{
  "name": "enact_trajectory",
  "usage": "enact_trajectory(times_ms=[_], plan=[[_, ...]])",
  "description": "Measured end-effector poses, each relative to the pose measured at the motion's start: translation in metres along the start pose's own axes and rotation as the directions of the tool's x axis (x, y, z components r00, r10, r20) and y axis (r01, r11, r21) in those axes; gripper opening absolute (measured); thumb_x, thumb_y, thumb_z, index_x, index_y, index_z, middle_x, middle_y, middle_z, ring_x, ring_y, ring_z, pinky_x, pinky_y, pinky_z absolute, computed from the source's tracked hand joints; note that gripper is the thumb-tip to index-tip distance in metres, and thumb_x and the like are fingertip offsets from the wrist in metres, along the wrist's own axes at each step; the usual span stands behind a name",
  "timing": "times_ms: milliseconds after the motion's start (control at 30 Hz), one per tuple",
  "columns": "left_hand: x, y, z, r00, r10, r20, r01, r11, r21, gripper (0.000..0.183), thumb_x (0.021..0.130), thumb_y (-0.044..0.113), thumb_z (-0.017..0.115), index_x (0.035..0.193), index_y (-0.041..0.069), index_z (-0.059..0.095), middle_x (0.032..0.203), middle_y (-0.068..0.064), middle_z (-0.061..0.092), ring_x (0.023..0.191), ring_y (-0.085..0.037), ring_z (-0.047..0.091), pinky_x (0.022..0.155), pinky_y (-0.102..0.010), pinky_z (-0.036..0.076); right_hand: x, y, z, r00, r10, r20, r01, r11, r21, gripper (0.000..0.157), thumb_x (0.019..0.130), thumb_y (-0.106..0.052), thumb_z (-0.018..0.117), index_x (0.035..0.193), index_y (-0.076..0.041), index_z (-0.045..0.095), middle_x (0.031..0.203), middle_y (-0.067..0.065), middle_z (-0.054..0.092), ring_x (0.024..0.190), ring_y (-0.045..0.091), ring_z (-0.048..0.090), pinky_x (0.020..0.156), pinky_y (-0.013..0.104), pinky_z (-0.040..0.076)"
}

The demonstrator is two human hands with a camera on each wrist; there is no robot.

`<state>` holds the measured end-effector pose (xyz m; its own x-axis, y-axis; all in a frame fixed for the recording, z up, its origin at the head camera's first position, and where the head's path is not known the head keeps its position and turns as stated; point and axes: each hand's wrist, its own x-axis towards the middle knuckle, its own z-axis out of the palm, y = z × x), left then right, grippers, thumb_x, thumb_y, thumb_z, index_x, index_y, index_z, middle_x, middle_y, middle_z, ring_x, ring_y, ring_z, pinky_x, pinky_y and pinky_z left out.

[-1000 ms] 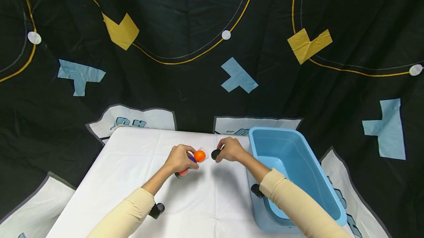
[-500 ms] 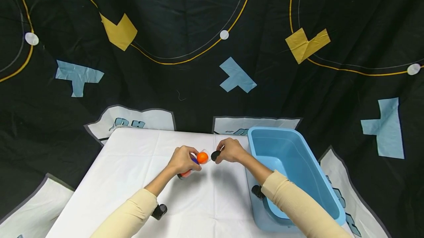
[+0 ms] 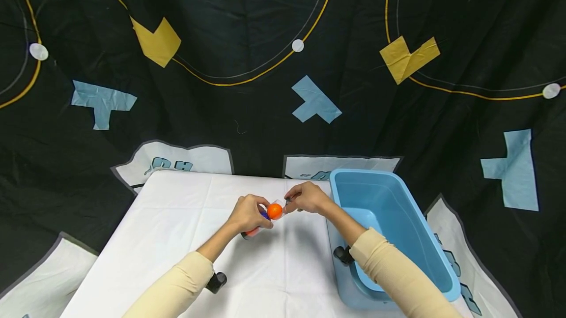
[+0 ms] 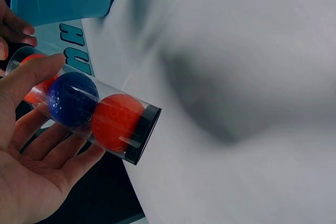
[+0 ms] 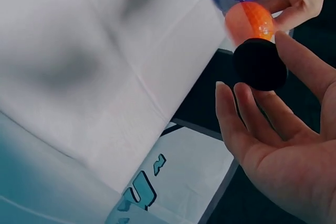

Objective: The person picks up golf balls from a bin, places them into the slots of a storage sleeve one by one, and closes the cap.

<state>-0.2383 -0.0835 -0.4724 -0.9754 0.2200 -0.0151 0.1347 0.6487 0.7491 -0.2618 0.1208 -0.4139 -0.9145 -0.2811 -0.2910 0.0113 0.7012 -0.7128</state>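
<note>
My left hand (image 3: 248,214) grips a clear plastic tube (image 4: 90,81) between thumb and fingers, tilted above the table. Inside it, balls sit in a row: an orange ball (image 3: 274,211) at the right end, a blue ball (image 4: 73,99) in the middle and a red-orange ball (image 4: 118,123) at the other end, which a black end cap (image 4: 143,136) closes. My right hand (image 3: 309,197) pinches a second black cap (image 5: 260,65) by its edge, at the tube's right end beside the orange ball. Whether this cap is seated cannot be told.
A light blue plastic tub (image 3: 400,232) stands on the right of the white-covered table (image 3: 177,219), under my right forearm. Behind the table hangs a black cloth (image 3: 247,126) with tape marks. Black wrist cameras are strapped under both forearms.
My left hand has carried the tube a little to the right, closing the gap to the right hand. The cap in my right hand has turned and now meets the tube's end.
</note>
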Motion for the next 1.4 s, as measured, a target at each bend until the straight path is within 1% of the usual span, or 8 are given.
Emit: enact_trajectory(times_ms=[133, 267, 433, 600, 933, 1067, 1300, 1400], plan=[[0.0, 0.001, 0.002, 1.0, 0.017, 0.005, -0.017, 1.0, 0.006, 0.036, 0.063, 0.019, 0.094, 0.095, 0.011, 0.079, 0.083, -0.004, 0.078, 0.075, -0.015, 0.067, 0.064, -0.027, 0.054, 0.0, 0.001, 0.002, 0.998, 0.016, 0.052, -0.022, 0.994, 0.108, 0.037, 0.082, -0.017, 0.083, 0.114, -0.002, 0.073, 0.097, 0.007, 0.072, 0.088, 0.03, 0.069, 0.085, 0.039, 0.061], [0.0, 0.003, 0.002, 1.0, 0.023, 0.013, -0.023, 1.0, -0.001, 0.036, 0.063, 0.018, 0.094, 0.094, 0.011, 0.078, 0.083, -0.004, 0.078, 0.073, -0.014, 0.068, 0.064, -0.026, 0.054, 0.001, 0.003, 0.004, 0.997, 0.021, 0.079, -0.034, 0.985, 0.167, 0.038, 0.082, -0.015, 0.081, 0.117, -0.001, 0.073, 0.101, 0.009, 0.073, 0.085, 0.027, 0.071, 0.087, 0.041, 0.06], [0.001, 0.006, 0.002, 0.999, 0.029, 0.023, -0.028, 0.999, -0.014, 0.036, 0.064, 0.018, 0.094, 0.095, 0.01, 0.078, 0.083, -0.004, 0.078, 0.072, -0.014, 0.069, 0.064, -0.027, 0.055, 0.003, 0.004, 0.005, 0.996, 0.014, 0.091, -0.03, 0.985, 0.172, 0.039, 0.085, -0.016, 0.081, 0.121, -0.004, 0.073, 0.106, 0.01, 0.075, 0.082, 0.02, 0.072, 0.085, 0.04, 0.061], [0.001, 0.008, 0.003, 0.999, 0.028, 0.024, -0.028, 0.999, -0.022, 0.035, 0.064, 0.017, 0.094, 0.095, 0.01, 0.078, 0.083, -0.004, 0.078, 0.072, -0.015, 0.069, 0.063, -0.027, 0.055, 0.003, 0.003, 0.004, 0.995, 0.012, 0.095, -0.028, 0.986, 0.163, 0.04, 0.087, -0.017, 0.08, 0.123, -0.004, 0.072, 0.108, 0.01, 0.075, 0.081, 0.021, 0.074, 0.084, 0.04, 0.061], [0.004, 0.007, 0.01, 1.0, 0.027, 0.009, -0.027, 0.999, -0.027, 0.036, 0.063, 0.017, 0.095, 0.094, 0.011, 0.078, 0.082, -0.004, 0.078, 0.07, -0.013, 0.069, 0.062, -0.025, 0.055, 0.002, 0.004, 0.004, 0.997, 0.043, 0.065, -0.051, 0.991, 0.122, 0.04, 0.084, -0.019, 0.083, 0.119, -0.004, 0.072, 0.091, 0.01, 0.072, 0.075, 0.029, 0.072, 0.074, 0.031, 0.062], [0.005, 0.006, 0.011, 1.0, 0.022, 0.0, -0.022, 0.999, -0.032, 0.036, 0.063, 0.017, 0.095, 0.094, 0.01, 0.078, 0.082, -0.005, 0.078, 0.07, -0.013, 0.069, 0.063, -0.025, 0.055, 0.003, 0.005, 0.002, 0.995, 0.059, 0.076, -0.069, 0.988, 0.141, 0.039, 0.082, -0.019, 0.083, 0.116, -0.003, 0.071, 0.092, 0.01, 0.073, 0.079, 0.032, 0.074, 0.076, 0.033, 0.062], [0.005, 0.002, 0.018, 1.0, 0.011, -0.027, -0.013, 0.997, -0.079, 0.04, 0.063, 0.013, 0.095, 0.097, 0.008, 0.077, 0.085, -0.008, 0.079, 0.073, -0.017, 0.072, 0.066, -0.028, 0.057, 0.005, 0.007, -0.001, 0.99, 0.075, 0.123, -0.101, 0.969, 0.223, 0.036, 0.089, -0.016, 0.077, 0.12, 0.0, 0.069, 0.098, 0.011, 0.076, 0.079, 0.025, 0.073, 0.085, 0.038, 0.061], [0.005, -0.002, 0.024, 0.999, 0.014, -0.03, -0.016, 0.996, -0.082, 0.04, 0.063, 0.013, 0.095, 0.098, 0.007, 0.076, 0.086, -0.01, 0.079, 0.076, -0.019, 0.073, 0.071, -0.032, 0.058, 0.005, 0.008, 0.001, 0.989, 0.095, 0.109, -0.118, 0.966, 0.23, 0.032, 0.089, -0.014, 0.076, 0.117, 0.001, 0.07, 0.097, 0.011, 0.075, 0.077, 0.025, 0.072, 0.085, 0.038, 0.061]])
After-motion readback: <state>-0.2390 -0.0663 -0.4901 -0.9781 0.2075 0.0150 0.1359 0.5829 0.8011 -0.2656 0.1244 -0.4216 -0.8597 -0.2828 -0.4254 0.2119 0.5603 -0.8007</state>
